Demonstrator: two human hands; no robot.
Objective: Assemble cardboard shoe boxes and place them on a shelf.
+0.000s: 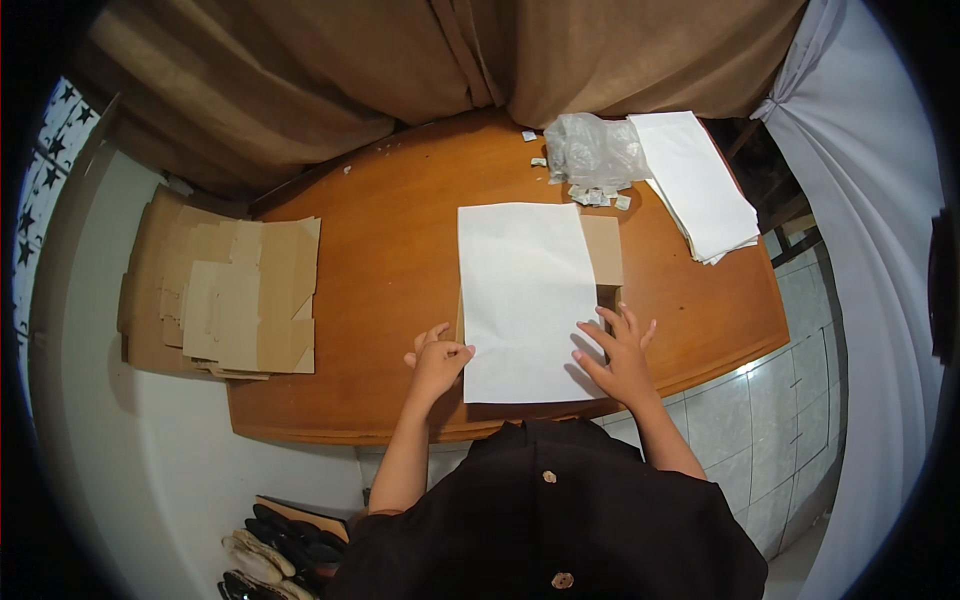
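A white sheet of paper (528,300) lies in front of me, covering most of a brown cardboard piece (603,250) that shows along its right side, with a thin strip at the left. My left hand (438,365) is at the sheet's left edge, thumb and forefinger pinched together there, the other fingers pointing away to the left. Over the lower right edge of the sheet is my right hand (620,355), its fingers spread and nothing held in them. How the cardboard is shaped beneath the paper is hidden.
Flattened cardboard pieces (235,300) are stacked on the left of the wooden table (390,240). At the back right lie a clear plastic bag (595,150), several small packets (597,196) and a stack of white paper (697,185). Shoes (275,550) sit below left.
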